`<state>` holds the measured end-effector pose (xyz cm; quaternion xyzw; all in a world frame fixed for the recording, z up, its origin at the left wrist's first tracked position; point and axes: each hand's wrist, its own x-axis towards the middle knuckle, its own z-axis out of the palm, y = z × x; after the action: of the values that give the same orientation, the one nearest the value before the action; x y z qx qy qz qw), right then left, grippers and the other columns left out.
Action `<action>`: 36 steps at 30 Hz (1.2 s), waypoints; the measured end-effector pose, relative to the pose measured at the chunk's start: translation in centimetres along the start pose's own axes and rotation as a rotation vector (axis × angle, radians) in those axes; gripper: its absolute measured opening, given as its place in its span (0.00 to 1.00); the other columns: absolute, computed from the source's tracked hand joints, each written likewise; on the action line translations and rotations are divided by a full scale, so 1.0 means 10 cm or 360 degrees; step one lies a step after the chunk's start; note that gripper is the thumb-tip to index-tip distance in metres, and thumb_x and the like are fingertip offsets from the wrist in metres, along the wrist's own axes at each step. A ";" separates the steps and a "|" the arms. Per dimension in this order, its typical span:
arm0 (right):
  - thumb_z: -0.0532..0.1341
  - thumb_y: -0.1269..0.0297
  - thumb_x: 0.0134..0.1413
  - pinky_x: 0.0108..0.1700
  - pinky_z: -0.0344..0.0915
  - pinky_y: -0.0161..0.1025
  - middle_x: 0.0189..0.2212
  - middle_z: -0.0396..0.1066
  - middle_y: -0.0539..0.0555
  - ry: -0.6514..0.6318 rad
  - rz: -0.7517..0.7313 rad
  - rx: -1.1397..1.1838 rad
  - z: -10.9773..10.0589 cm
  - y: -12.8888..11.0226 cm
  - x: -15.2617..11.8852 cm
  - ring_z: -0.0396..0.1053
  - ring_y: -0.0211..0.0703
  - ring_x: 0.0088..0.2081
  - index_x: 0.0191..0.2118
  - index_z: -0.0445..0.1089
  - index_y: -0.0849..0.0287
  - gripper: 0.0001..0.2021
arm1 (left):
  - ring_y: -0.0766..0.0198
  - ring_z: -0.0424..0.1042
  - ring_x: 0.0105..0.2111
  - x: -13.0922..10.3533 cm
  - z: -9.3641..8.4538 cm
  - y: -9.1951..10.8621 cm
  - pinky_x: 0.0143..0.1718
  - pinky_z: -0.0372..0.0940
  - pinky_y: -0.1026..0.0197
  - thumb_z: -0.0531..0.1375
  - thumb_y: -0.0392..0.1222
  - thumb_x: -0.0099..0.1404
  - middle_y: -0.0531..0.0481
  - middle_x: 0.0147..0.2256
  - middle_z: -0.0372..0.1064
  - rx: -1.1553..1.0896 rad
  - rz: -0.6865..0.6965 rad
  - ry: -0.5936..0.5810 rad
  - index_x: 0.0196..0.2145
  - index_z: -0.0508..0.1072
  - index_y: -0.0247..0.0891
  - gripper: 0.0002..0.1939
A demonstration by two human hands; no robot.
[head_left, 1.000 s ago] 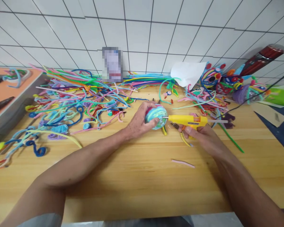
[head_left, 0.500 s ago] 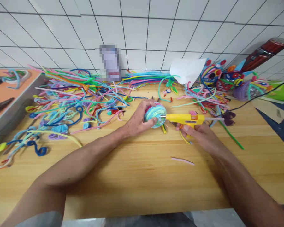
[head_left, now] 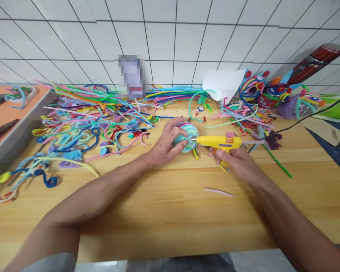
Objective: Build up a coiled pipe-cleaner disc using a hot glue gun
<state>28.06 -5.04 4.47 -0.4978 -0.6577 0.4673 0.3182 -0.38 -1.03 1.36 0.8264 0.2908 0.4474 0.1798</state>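
Nearest on the counter (head_left: 147, 211), a short pink strip (head_left: 218, 192) lies alone. Beyond it, my right hand (head_left: 229, 156) has its grip closed round the handle of a yellow glue gun (head_left: 219, 142), nozzle pointing left and meeting the striped ball (head_left: 191, 132). My left hand (head_left: 170, 142) grasps that ball from its left side, fingers curved over it, near the counter's middle. Farther back, a white sheet (head_left: 223, 84) leans against the tiled wall (head_left: 161, 37).

The round turquoise, green and magenta fuzzy ball (head_left: 192, 131) was striped, the pistol-shaped yellow plastic glue gun (head_left: 217, 141) mostly plain, the flat white tiled wall (head_left: 160, 39) dark-gridded.
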 end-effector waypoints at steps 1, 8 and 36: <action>0.65 0.27 0.56 0.34 0.66 0.42 0.26 0.72 0.52 -0.0001 -0.0003 0.0008 0.01 0.00 0.00 0.68 0.44 0.29 0.33 0.78 0.55 0.30 | 0.48 0.61 0.71 0.00 0.00 0.00 0.72 0.58 0.34 0.57 0.47 0.79 0.38 0.69 0.62 0.0005 -0.0010 -0.0014 0.50 0.68 0.45 0.06; 0.64 0.27 0.56 0.36 0.66 0.42 0.26 0.72 0.53 0.0023 0.0008 0.0025 0.03 -0.03 0.00 0.67 0.44 0.30 0.30 0.75 0.54 0.31 | 0.50 0.62 0.71 0.00 -0.01 -0.03 0.71 0.60 0.37 0.55 0.49 0.81 0.37 0.67 0.64 0.0027 0.0028 -0.0042 0.53 0.69 0.45 0.09; 0.64 0.22 0.51 0.30 0.63 0.40 0.27 0.71 0.54 0.0172 0.0100 -0.0022 0.08 0.02 -0.03 0.66 0.42 0.29 0.30 0.73 0.55 0.34 | 0.52 0.65 0.68 0.01 -0.02 -0.03 0.69 0.63 0.39 0.54 0.47 0.82 0.37 0.65 0.66 0.0040 0.0100 -0.0064 0.52 0.64 0.45 0.07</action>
<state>27.53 -5.58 4.00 -0.5450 -0.6267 0.4451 0.3349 -0.58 -0.67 1.36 0.8462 0.2668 0.4323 0.1609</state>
